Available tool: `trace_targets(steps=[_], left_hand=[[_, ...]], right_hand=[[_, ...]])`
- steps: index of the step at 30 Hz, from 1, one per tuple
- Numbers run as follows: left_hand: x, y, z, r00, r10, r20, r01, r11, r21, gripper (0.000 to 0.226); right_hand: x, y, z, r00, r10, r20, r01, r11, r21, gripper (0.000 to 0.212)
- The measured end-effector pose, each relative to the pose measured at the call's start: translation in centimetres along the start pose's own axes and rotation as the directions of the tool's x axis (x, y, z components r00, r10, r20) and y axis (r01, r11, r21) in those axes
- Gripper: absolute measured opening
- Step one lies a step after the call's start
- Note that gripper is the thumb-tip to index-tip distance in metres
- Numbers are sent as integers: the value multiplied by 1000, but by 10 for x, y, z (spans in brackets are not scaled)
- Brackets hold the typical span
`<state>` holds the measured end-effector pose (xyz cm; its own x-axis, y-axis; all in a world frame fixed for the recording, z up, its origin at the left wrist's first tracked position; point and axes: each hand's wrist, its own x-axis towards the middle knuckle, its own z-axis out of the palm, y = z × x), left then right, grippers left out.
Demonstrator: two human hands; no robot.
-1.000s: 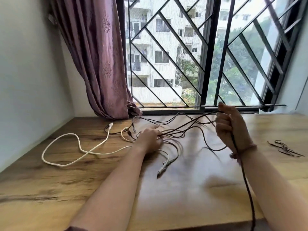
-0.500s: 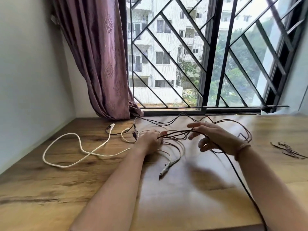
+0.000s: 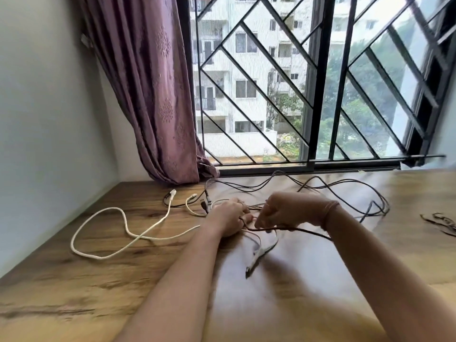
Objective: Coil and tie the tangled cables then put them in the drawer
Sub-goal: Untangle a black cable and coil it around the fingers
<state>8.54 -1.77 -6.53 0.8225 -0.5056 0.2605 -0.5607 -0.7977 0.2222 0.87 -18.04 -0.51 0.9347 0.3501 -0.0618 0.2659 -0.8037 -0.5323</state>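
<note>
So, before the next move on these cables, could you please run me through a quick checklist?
1. Right hand grips the dark cable: ok.
2. Left hand holds down the tangle: ok, though which strand it holds cannot be told.
3. Dark cable free of the tangle: not ok, loops sprawl by the window.
4. White cable coiled: not ok, it lies loose.
5. Ties at hand: ok, on the right.
6. Drawer open: cannot tell, none in view.

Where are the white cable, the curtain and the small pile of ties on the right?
white cable (image 3: 123,219): head view, on its looped stretch lying on the table.
curtain (image 3: 158,95): head view, on the middle of the purple cloth.
ties (image 3: 441,222): head view, on the dark bundle near the right edge.
</note>
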Motion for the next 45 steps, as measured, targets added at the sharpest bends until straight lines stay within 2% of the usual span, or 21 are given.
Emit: trace_targets(steps=[1, 3, 5, 7, 10, 11, 16, 18, 20, 22, 24, 27, 29, 31, 33, 35, 36, 39, 41, 43, 45], left_hand=[[-1, -2, 0, 1000, 6, -16, -6, 1000, -22, 30], [-1, -4, 1, 999, 6, -36, -7, 999, -34, 31], [1, -4, 3, 999, -8, -51, 8, 1000, -12, 32], [3, -3, 3, 999, -10, -35, 10, 1000, 8, 32], [0, -5, 0, 1000, -10, -20, 10, 1000, -21, 34], [-2, -8, -2, 999, -15, -34, 14, 1000, -27, 33], [-12, -27, -12, 994, -92, -56, 85, 990, -109, 37], [-13, -26, -11, 992, -112, -60, 105, 988, -112, 39], [-10, -23, -9, 991, -115, -62, 110, 991, -81, 42], [-7, -22, -10, 991, -120, -53, 115, 990, -81, 45], [-7, -22, -11, 993, -104, -48, 99, 991, -92, 45], [-11, -29, -16, 992, -93, -82, 80, 984, -157, 47], [-16, -36, -20, 986, -116, -121, 86, 971, -223, 49], [-19, -42, -21, 979, -146, -146, 99, 953, -287, 50], [-22, -45, -22, 964, -195, -181, 127, 935, -332, 49], [-22, -45, -23, 954, -226, -197, 155, 934, -321, 46], [-21, -46, -23, 957, -226, -184, 162, 937, -309, 43], [-21, -45, -27, 965, -212, -153, 162, 944, -286, 25], [-20, -43, -35, 949, -248, -194, 163, 914, -373, 14], [-20, -37, -50, 881, -355, -312, 125, 811, -571, 14], [-21, -27, -70, 775, -492, -398, -59, 570, -820, 20]], right_hand=[[-4, 4, -5, 1000, -15, 20, 14, 999, 43, 19], [-10, 5, -5, 999, -8, 51, -8, 951, 308, 22], [-8, -2, 6, 995, 53, 90, -89, 885, 458, 38], [-1, -12, 23, 988, 58, 141, -114, 894, 433, 45], [6, -16, 31, 997, 38, 71, -61, 933, 354, 19], [6, -12, 26, 998, 53, 31, -61, 928, 367, 19], [-3, 10, 0, 981, 132, -143, -13, 780, 626, 20], [1, 6, 12, 987, 122, -107, -32, 792, 610, 31], [10, -10, 32, 996, 62, -68, -28, 908, 417, 49], [20, -23, 49, 999, -18, -43, 27, 972, 234, 45], [24, -26, 55, 999, -6, -50, 18, 970, 241, 24], [19, -22, 46, 998, 58, -30, -41, 922, 386, 20], [13, -16, 28, 988, 109, -107, -63, 927, 369, 22], [3, -5, 6, 942, 133, -307, -32, 948, 315, 24], [-8, 11, -17, 894, 159, -419, 66, 878, 475, 29], [-18, 25, -32, 915, 93, -392, 213, 715, 666, 29], [-21, 29, -36, 930, 23, -367, 263, 657, 707, 29], [-25, 31, -38, 944, -153, -291, 325, 576, 750, 37], [-28, 26, -37, 941, -215, -262, 337, 503, 796, 40], [-32, 21, -39, 933, -255, -256, 347, 437, 830, 41], [-36, 18, -40, 927, -281, -247, 350, 416, 840, 40]])
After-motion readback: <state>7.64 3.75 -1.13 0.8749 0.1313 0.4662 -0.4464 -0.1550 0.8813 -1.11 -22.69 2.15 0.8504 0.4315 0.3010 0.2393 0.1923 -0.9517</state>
